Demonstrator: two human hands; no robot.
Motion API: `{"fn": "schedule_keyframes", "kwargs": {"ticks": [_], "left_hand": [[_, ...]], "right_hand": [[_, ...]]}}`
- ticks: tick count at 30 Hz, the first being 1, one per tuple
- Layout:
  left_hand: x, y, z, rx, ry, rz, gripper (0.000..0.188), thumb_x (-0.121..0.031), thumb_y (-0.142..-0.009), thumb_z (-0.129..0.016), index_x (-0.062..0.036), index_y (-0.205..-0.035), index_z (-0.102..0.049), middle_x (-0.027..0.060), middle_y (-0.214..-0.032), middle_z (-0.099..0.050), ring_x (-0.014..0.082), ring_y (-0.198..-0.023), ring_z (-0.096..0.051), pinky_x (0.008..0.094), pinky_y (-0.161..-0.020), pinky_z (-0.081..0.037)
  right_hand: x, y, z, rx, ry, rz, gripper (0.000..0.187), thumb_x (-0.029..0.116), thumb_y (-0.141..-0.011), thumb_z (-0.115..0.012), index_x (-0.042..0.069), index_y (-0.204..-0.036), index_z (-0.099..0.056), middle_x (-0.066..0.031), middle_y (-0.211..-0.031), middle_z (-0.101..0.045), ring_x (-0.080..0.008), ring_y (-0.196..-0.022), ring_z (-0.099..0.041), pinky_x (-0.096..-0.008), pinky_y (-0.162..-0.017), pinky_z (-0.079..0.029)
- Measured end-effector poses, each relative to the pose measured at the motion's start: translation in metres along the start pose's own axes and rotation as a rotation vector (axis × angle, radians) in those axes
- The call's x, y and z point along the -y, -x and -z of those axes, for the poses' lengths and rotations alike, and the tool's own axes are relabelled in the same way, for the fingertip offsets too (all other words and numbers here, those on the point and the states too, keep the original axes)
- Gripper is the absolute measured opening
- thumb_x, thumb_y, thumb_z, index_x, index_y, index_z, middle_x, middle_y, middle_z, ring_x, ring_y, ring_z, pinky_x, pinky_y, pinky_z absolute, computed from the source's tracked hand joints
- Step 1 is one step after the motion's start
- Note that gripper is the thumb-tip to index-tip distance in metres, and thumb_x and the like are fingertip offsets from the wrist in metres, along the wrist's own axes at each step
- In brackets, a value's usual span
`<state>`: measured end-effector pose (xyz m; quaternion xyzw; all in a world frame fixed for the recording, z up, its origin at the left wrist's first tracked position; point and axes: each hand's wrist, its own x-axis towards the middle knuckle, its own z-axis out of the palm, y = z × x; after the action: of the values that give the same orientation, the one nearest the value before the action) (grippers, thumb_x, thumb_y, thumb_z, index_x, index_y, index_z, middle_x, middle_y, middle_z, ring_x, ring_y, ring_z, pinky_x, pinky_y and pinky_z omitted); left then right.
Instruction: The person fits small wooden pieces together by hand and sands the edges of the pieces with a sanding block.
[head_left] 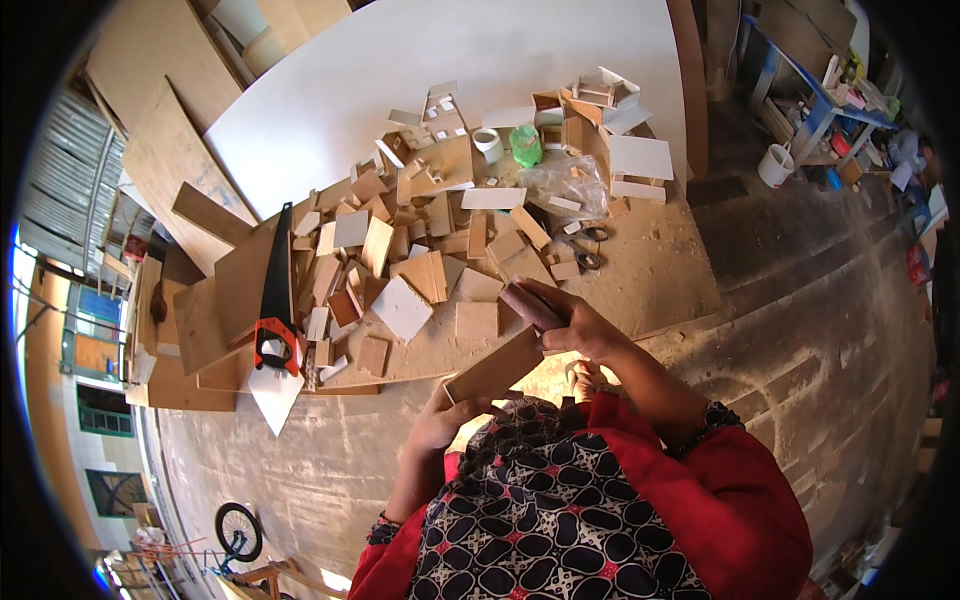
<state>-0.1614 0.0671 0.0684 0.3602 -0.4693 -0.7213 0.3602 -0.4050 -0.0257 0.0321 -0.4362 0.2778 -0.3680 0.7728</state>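
Observation:
My left hand (437,420) grips the lower left end of a flat brown wooden board (495,368), its fingers lying along the near edge. The board is tilted and held in front of me, off the near edge of the worktable (650,290). My right hand (583,328) is wrapped round a dark brown sanding block (532,306), which looks covered in sandpaper. The block is at the board's upper right end; I cannot tell whether the two touch. Wood offcuts (425,275) lie piled on the table beyond my hands.
A handsaw (276,320) with an orange and black handle lies at the table's left. Scissors (588,250), a clear plastic bag (570,185), a green container (525,146) and a white cup (488,145) sit farther back. A white bucket (775,166) stands on the floor at the right.

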Motion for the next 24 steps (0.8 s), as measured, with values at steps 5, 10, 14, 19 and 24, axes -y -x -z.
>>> {"fn": "schedule_keyframes", "kwargs": {"ticks": [5,10,14,19,24], "left_hand": [[-0.006,0.003,-0.005,0.036,0.013,0.152,0.047,-0.023,-0.097,-0.051,0.0035,-0.135,-0.043,0.0174,-0.125,-0.059,0.0256,-0.098,-0.067,0.0318,-0.074,-0.055],[0.012,-0.007,-0.023,-0.225,-0.013,0.103,0.043,-0.023,-0.1,-0.044,0.0036,-0.134,-0.043,0.0183,-0.127,-0.058,0.0261,-0.089,-0.069,0.0296,-0.07,-0.056],[0.041,-0.01,-0.012,-0.265,-0.002,0.031,0.039,-0.019,-0.1,-0.044,0.003,-0.132,-0.045,0.0172,-0.127,-0.059,0.0255,-0.09,-0.069,0.0323,-0.075,-0.056],[0.016,-0.002,-0.037,-0.26,-0.205,0.03,0.032,-0.015,-0.099,-0.042,0.0037,-0.125,-0.05,0.0151,-0.114,-0.064,0.024,-0.091,-0.068,0.0333,-0.08,-0.053],[0.033,0.001,-0.022,-0.239,-0.229,0.049,0.037,-0.012,-0.097,-0.043,0.0041,-0.13,-0.045,0.018,-0.113,-0.065,0.024,-0.091,-0.068,0.0336,-0.082,-0.053]], "right_hand": [[-0.004,-0.005,0.007,0.033,0.311,0.209,0.085,0.01,-0.07,-0.073,0.005,-0.146,-0.036,-0.0083,-0.134,-0.052,-0.0177,-0.11,-0.055,-0.0325,-0.089,-0.049],[-0.001,-0.004,-0.006,-0.323,0.967,0.434,0.07,0.038,-0.081,-0.073,0.01,-0.14,-0.046,-0.0206,-0.11,-0.064,-0.0325,-0.095,-0.065,-0.0387,-0.084,-0.051],[-0.014,0.017,-0.046,-0.17,1.165,0.597,0.063,0.042,-0.085,-0.068,0.013,-0.138,-0.05,-0.0257,-0.112,-0.061,-0.0402,-0.097,-0.065,-0.0434,-0.076,-0.056],[0.007,0.006,-0.033,-0.347,1.097,0.551,0.062,0.043,-0.083,-0.068,0.016,-0.136,-0.052,-0.0251,-0.093,-0.063,-0.0362,-0.07,-0.063,-0.0433,-0.058,-0.052],[0.004,0.022,-0.059,-0.221,1.162,0.694,0.061,0.044,-0.081,-0.07,0.019,-0.135,-0.054,-0.0222,-0.087,-0.061,-0.0365,-0.065,-0.064,-0.0428,-0.057,-0.053]]}}
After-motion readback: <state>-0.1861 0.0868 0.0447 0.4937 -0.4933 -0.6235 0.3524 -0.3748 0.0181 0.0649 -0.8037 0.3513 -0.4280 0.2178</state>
